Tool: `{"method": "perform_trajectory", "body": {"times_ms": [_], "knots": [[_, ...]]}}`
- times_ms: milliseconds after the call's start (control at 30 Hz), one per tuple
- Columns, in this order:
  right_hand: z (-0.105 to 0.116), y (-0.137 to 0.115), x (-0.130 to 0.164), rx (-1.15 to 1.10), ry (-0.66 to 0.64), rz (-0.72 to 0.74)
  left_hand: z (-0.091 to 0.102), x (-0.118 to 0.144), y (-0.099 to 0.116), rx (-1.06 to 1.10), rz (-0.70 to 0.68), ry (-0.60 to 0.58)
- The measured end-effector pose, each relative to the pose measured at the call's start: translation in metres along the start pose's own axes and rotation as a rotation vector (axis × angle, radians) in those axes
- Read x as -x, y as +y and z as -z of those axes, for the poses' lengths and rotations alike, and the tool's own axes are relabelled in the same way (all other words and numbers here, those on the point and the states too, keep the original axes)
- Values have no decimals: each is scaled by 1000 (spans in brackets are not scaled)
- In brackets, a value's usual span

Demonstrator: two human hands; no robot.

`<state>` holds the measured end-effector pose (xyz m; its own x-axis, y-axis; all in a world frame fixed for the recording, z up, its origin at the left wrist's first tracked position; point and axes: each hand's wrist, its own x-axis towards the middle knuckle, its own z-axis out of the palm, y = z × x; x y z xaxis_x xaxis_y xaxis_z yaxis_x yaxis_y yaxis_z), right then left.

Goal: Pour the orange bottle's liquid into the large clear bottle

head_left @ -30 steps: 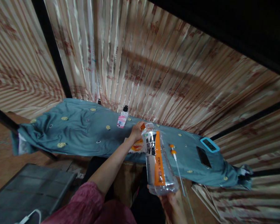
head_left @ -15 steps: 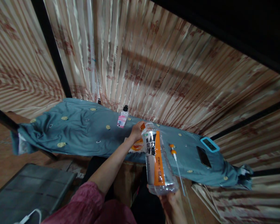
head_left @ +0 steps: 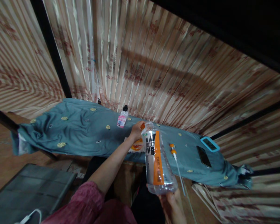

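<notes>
My right hand (head_left: pixel 170 202) grips the base of a large clear plastic bottle (head_left: pixel 158 158) with an orange, silver and black label. The bottle tilts away from me, its uncapped mouth at the far end. Beside that mouth, my left hand (head_left: pixel 136 132) is closed on a small orange thing (head_left: pixel 142 125), mostly hidden by fingers and bottle. Under my left wrist lies a white pack with an orange print (head_left: pixel 137 146), partly covered. To the right of the bottle rests a pump head (head_left: pixel 173 150), orange and white, with a long thin tube hanging past the table edge.
A small clear bottle with a black cap and pink label (head_left: pixel 122 117) lies on the blue-green cloth (head_left: pixel 84 137). A phone (head_left: pixel 203 156) and a blue-framed device (head_left: pixel 210 144) are at right. Striped curtains and black poles surround the table; a grey seat (head_left: pixel 35 189) stands lower left.
The large bottle has shifted very slightly in my right hand. Otherwise the hands and the things on the cloth look the same.
</notes>
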<state>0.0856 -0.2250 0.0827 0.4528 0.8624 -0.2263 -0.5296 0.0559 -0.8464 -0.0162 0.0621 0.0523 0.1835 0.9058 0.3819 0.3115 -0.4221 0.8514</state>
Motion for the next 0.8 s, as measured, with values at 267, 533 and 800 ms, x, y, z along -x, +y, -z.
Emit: {"method": "perform_trajectory", "body": {"times_ms": [267, 533, 800], "knots": [[-1, -1, 3, -33, -22, -9, -1, 0, -1, 12, 0, 7], [-6, -3, 6, -39, -40, -3, 1, 1, 1, 23, 4, 5], [25, 7, -9, 22, -265, -28, -2, 0, -1, 58, 14, 12]]}}
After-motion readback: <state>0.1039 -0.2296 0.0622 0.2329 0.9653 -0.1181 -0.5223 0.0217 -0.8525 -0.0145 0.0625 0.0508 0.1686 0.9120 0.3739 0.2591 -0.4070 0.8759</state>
